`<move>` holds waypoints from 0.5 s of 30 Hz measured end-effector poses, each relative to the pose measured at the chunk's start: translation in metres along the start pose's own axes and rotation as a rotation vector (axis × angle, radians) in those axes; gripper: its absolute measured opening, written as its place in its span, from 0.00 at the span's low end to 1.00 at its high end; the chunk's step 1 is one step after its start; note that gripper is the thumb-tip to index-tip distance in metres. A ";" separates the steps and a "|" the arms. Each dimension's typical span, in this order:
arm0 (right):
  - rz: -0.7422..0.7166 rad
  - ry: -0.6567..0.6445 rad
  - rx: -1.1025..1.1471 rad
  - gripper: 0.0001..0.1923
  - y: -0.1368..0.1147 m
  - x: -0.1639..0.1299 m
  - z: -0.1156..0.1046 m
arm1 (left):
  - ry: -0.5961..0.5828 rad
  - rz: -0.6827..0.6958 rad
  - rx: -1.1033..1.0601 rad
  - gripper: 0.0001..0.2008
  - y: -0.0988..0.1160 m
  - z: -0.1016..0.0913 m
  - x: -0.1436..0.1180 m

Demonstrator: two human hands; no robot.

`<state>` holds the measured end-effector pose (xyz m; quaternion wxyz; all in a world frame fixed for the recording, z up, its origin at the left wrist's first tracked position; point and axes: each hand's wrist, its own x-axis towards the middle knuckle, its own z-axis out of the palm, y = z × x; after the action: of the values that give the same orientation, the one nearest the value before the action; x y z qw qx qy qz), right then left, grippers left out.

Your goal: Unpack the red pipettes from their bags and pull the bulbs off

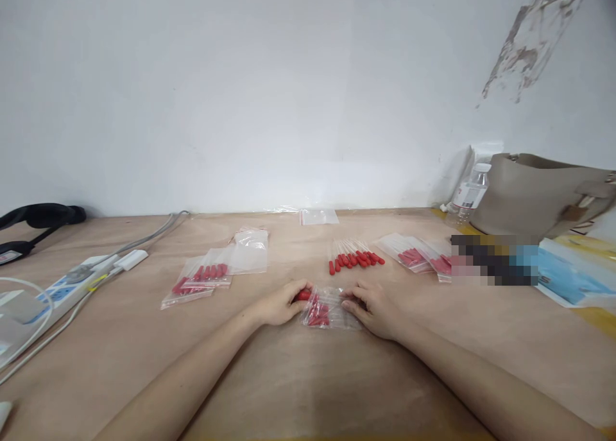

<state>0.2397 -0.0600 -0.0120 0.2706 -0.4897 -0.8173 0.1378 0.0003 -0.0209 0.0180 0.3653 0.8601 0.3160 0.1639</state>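
- Plastic bag (330, 307) of red-capped pieces lying at lower centre of frame on the bench (298, 389), between both hands.
- Left hand (282, 303) pinching the bag's left edge.
- Right hand (373, 309) pressing fingers on its right edge.
- Loose red-capped pipettes (355, 257) sitting just above; filled bags (199, 277) lying centre left.

No text can be read here. The water bottle (469, 197), well off to the right of the right hand's fingers (353, 300), carries a label too small to make out.
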 end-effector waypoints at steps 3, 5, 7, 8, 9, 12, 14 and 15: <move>0.006 0.000 0.006 0.13 0.000 0.000 0.000 | 0.009 -0.024 -0.004 0.07 0.002 -0.008 -0.003; 0.013 -0.002 0.007 0.12 -0.001 -0.001 0.000 | 0.014 -0.031 -0.034 0.06 -0.001 -0.018 -0.006; 0.020 -0.003 0.011 0.12 -0.001 -0.001 0.000 | 0.010 -0.048 -0.086 0.06 -0.006 -0.029 -0.009; 0.025 -0.004 0.012 0.12 -0.002 0.000 0.000 | 0.000 -0.059 -0.120 0.07 -0.008 -0.032 -0.010; 0.029 -0.006 0.012 0.12 -0.002 0.000 0.000 | -0.014 -0.068 -0.155 0.09 -0.011 -0.035 -0.011; 0.036 -0.007 0.007 0.13 -0.002 0.000 0.000 | -0.024 -0.078 -0.241 0.13 -0.018 -0.034 -0.009; 0.033 -0.006 0.002 0.13 -0.001 0.000 -0.001 | 0.009 -0.086 -0.262 0.12 -0.020 -0.033 -0.007; 0.031 -0.007 0.002 0.13 -0.001 0.000 -0.001 | 0.031 -0.092 -0.268 0.12 -0.021 -0.036 -0.007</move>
<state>0.2394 -0.0608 -0.0111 0.2661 -0.5015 -0.8104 0.1445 -0.0322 0.0040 0.0268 0.4789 0.7856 0.3362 0.2008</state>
